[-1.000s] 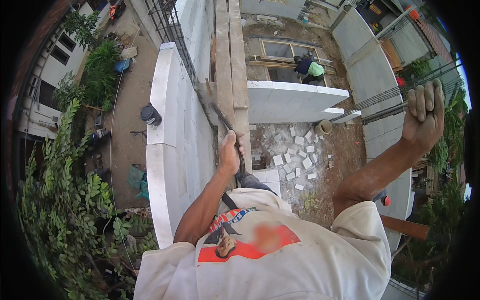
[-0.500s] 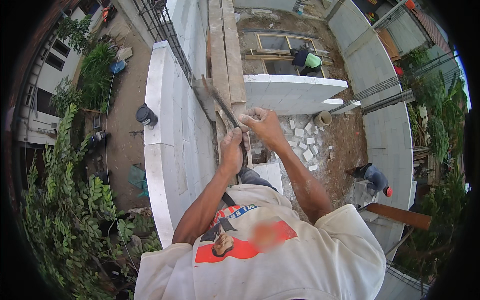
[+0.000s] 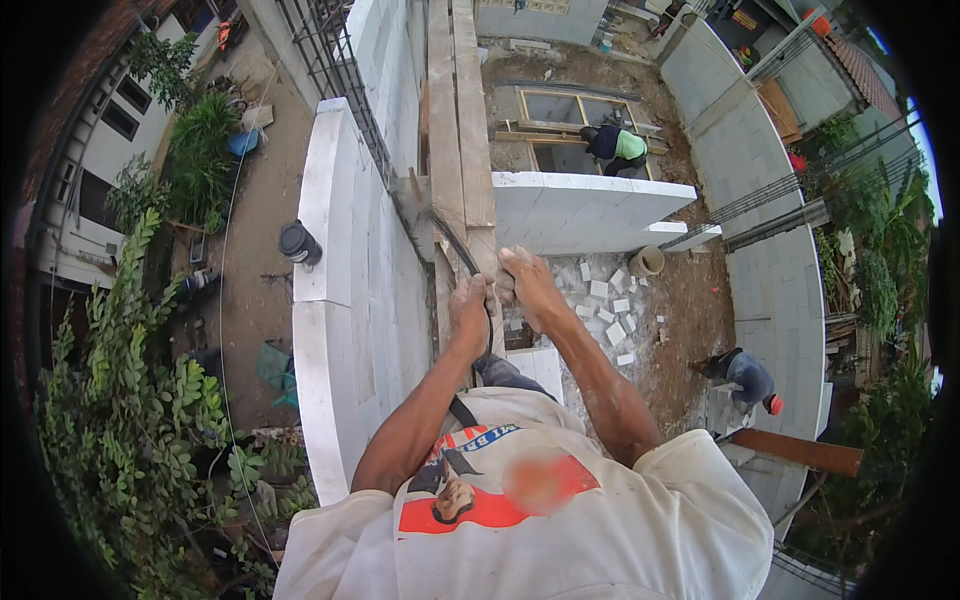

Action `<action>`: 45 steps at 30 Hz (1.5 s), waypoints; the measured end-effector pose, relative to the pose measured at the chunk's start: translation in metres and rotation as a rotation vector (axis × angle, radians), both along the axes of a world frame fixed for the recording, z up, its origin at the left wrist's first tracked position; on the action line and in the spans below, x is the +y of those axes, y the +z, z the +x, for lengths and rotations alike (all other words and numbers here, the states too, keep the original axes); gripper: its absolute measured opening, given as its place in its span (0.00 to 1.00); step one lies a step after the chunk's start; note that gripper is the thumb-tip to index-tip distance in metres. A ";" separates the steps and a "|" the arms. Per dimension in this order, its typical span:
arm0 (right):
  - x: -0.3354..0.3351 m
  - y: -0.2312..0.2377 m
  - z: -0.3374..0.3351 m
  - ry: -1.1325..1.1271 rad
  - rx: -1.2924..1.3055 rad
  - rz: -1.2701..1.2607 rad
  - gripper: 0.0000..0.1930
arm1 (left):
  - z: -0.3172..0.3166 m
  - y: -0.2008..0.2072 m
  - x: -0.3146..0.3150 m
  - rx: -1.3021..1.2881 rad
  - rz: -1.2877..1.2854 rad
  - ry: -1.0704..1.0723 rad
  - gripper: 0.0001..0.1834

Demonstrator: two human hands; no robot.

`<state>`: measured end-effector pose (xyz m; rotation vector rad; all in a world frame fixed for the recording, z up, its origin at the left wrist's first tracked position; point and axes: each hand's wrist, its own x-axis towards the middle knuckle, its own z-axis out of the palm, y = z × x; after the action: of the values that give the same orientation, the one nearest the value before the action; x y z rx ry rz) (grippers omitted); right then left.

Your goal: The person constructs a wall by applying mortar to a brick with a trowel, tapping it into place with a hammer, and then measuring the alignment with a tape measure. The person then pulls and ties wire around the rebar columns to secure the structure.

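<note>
My left hand (image 3: 468, 312) is closed round a bundle of thin dark wire (image 3: 455, 240). The bundle slants up and away over a rough wooden plank, and its lower end trails back past my wrist. Close against it on the right, my right hand (image 3: 532, 287) has its fingers curled and pinched together. Whatever lies between those fingers is too small or hidden to make out. Both hands are in front of my waist, above the wooden planks (image 3: 474, 150).
A white block wall (image 3: 325, 205) rises at left, with a black lidded container (image 3: 298, 243) at its outer side. Steel rebar (image 3: 345, 85) stands beyond. Far below, broken white blocks (image 3: 615, 333) lie near a bucket (image 3: 647, 262). Two people (image 3: 628, 148) work lower down, one wearing a red cap (image 3: 775, 404).
Both hands have shifted slightly downward in the picture, as the view tilts a little. My right hand has drawn slightly right of the wire bundle; my left keeps its hold.
</note>
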<state>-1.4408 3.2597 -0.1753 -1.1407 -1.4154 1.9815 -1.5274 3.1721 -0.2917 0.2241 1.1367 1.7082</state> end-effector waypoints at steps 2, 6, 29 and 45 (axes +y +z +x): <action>0.004 0.008 0.002 -0.051 0.152 -0.369 0.14 | 0.004 -0.008 -0.005 0.035 -0.031 -0.007 0.15; 0.032 0.078 0.027 -0.030 0.317 -0.234 0.11 | -0.002 -0.003 -0.007 0.035 -0.030 -0.090 0.15; 0.024 0.166 0.143 -0.446 0.390 0.191 0.12 | -0.057 0.008 0.101 -0.401 -0.266 0.360 0.10; 0.056 0.302 0.314 -1.074 0.370 0.703 0.11 | -0.049 0.054 0.169 -0.286 -0.178 0.214 0.11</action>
<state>-1.1267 3.3159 0.1269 -0.8369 -0.8551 0.7755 -1.5764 3.3413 -0.2381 -0.2545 1.1187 1.7444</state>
